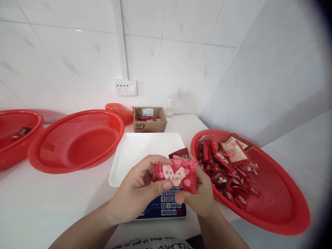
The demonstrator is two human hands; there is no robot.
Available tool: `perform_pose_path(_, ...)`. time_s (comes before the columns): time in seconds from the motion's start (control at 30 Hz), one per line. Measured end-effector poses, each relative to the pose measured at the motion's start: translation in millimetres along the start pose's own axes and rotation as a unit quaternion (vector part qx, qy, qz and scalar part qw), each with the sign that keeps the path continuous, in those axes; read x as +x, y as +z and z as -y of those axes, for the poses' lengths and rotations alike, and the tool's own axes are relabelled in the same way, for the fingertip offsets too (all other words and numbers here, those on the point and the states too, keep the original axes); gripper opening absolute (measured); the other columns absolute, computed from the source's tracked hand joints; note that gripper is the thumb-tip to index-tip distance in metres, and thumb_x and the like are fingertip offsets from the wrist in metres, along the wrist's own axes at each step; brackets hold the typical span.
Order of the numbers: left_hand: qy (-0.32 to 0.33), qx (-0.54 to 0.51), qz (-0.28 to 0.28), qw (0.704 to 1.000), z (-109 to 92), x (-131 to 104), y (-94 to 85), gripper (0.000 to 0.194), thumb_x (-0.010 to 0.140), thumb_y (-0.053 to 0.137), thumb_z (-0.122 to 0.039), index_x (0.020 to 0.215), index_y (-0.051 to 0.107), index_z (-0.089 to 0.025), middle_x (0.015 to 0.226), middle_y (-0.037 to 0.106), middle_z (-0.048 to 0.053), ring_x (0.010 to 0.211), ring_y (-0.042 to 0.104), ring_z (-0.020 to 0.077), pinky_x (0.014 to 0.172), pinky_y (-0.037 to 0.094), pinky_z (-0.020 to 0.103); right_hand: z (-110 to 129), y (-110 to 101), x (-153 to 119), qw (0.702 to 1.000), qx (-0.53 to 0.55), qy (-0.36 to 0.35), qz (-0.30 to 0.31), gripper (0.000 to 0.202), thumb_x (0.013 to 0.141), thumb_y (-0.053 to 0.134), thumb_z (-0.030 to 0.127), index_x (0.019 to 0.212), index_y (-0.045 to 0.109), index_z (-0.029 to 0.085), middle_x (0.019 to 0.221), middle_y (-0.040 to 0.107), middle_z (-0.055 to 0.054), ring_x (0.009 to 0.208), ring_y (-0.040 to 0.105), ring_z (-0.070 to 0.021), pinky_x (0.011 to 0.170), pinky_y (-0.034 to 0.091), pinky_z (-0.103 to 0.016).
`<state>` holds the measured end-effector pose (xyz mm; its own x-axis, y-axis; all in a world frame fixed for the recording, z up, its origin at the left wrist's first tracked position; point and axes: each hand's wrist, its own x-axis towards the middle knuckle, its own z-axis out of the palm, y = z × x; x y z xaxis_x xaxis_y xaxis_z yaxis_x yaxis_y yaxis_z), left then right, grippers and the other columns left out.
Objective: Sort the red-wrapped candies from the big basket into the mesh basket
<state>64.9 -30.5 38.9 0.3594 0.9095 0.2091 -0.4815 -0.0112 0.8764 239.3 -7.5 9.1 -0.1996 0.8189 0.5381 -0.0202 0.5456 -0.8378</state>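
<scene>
A red and pink packet [176, 174] with a pale heart and printed characters is held level between both hands, above the keypad of a scale [168, 207]. My left hand [137, 192] grips its left end, thumb across the front. My right hand [201, 190] is closed on its right end. Behind the fingers of my right hand, a dark red packet [183, 153] sticks up; its lower part is hidden. The white scale tray [145, 147] lies just beyond the hands.
A red basket [272, 193] with many red packets stands at the right. Two red baskets, one bare inside [85, 145] and one with a few packets [15, 152], stand left. A cardboard box [149, 127], a red bag [120, 112] and a clear bottle [169, 107] are behind.
</scene>
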Motion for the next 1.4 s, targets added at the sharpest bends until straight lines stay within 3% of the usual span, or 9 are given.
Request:
perform_pose_path(0.3,-0.003,0.119,-0.038,0.992,1,-3,-1.2,0.04,0.083,0.081,-0.02,0.117,0.067,-0.036,0.101,0.07,-0.002,0.087,0.065,0.0124,0.077,0.054,0.02,1,-5,-2,0.998,-0.061,0.006,-0.029,0.046,0.074,0.076,0.068,0.095,0.074,0.026,0.088,0.069,-0.004,0.07,0.064,-0.0196,0.057,0.052,-0.028)
perform_pose_path(0.43,0.055,0.259,-0.067,0.962,4,-4,-2.8,0.043,0.084,0.08,-0.024,0.123,0.067,-0.036,0.118,0.067,0.002,0.106,0.064,0.0191,0.093,0.053,0.029,2,-3,-3,0.995,-0.086,0.004,-0.06,0.044,0.078,0.072,0.069,0.083,0.071,0.025,0.079,0.067,-0.002,0.061,0.059,-0.0173,0.051,0.048,-0.027)
perform_pose_path(0.57,0.1,0.334,-0.057,0.936,6,-3,-4.3,0.045,0.088,0.075,-0.022,0.129,0.065,-0.04,0.122,0.065,0.002,0.106,0.064,0.0182,0.097,0.053,0.03,2,-1,-4,0.993,-0.093,-0.007,-0.075,0.041,0.083,0.071,0.063,0.072,0.064,0.024,0.073,0.065,0.0,0.056,0.055,-0.0141,0.048,0.044,-0.025)
perform_pose_path(0.7,0.112,0.337,-0.07,0.932,5,-3,-5.5,0.047,0.088,0.074,-0.018,0.128,0.067,-0.041,0.114,0.067,0.001,0.101,0.067,0.0164,0.088,0.057,0.025,3,-1,-4,0.994,-0.089,-0.014,-0.062,0.036,0.082,0.073,0.063,0.087,0.071,0.027,0.079,0.067,-0.001,0.061,0.061,-0.0154,0.05,0.05,-0.024)
perform_pose_path(0.9,0.184,0.403,-0.093,0.892,4,-3,-3.8,0.043,0.085,0.07,-0.006,0.119,0.074,-0.032,0.102,0.069,0.002,0.091,0.069,0.0152,0.074,0.06,0.02,3,-3,-5,0.993,-0.103,-0.023,-0.055,0.063,0.073,0.078,0.064,0.127,0.068,0.032,0.099,0.067,-0.006,0.084,0.07,-0.0241,0.068,0.062,-0.033)
perform_pose_path(1.03,0.215,0.432,-0.068,0.873,1,-2,-1.5,0.035,0.089,0.064,-0.004,0.114,0.073,-0.027,0.099,0.069,0.003,0.088,0.07,0.0135,0.076,0.06,0.02,3,-3,-4,0.991,-0.116,-0.06,-0.038,0.05,0.076,0.082,0.053,0.12,0.07,0.034,0.099,0.067,-0.005,0.078,0.069,-0.0207,0.062,0.061,-0.03)
perform_pose_path(1.13,0.211,0.456,-0.049,0.863,1,-2,-2.8,0.031,0.091,0.064,-0.007,0.115,0.071,-0.025,0.102,0.067,0.004,0.091,0.069,0.0138,0.08,0.06,0.02,4,-3,-3,0.991,-0.11,-0.068,-0.045,0.043,0.08,0.079,0.054,0.116,0.071,0.033,0.094,0.065,-0.003,0.074,0.068,-0.0187,0.059,0.061,-0.027)
perform_pose_path(1.33,0.238,0.531,-0.079,0.81,8,-1,-11.5,0.032,0.093,0.065,-0.016,0.123,0.071,-0.026,0.128,0.06,0.012,0.112,0.061,0.0228,0.093,0.056,0.036,3,-8,-1,0.992,-0.125,-0.032,-0.009,0.055,0.082,0.08,0.048,0.132,0.064,0.034,0.11,0.066,-0.006,0.09,0.071,-0.0212,0.07,0.064,-0.028)
perform_pose_path(1.4,0.216,0.508,-0.091,0.829,8,1,-13.1,0.031,0.095,0.064,-0.018,0.122,0.073,-0.03,0.123,0.062,0.01,0.113,0.06,0.024,0.093,0.054,0.038,2,-9,-2,0.991,-0.132,-0.036,0.003,0.061,0.082,0.079,0.052,0.138,0.061,0.035,0.112,0.067,-0.007,0.089,0.071,-0.0215,0.07,0.064,-0.029)
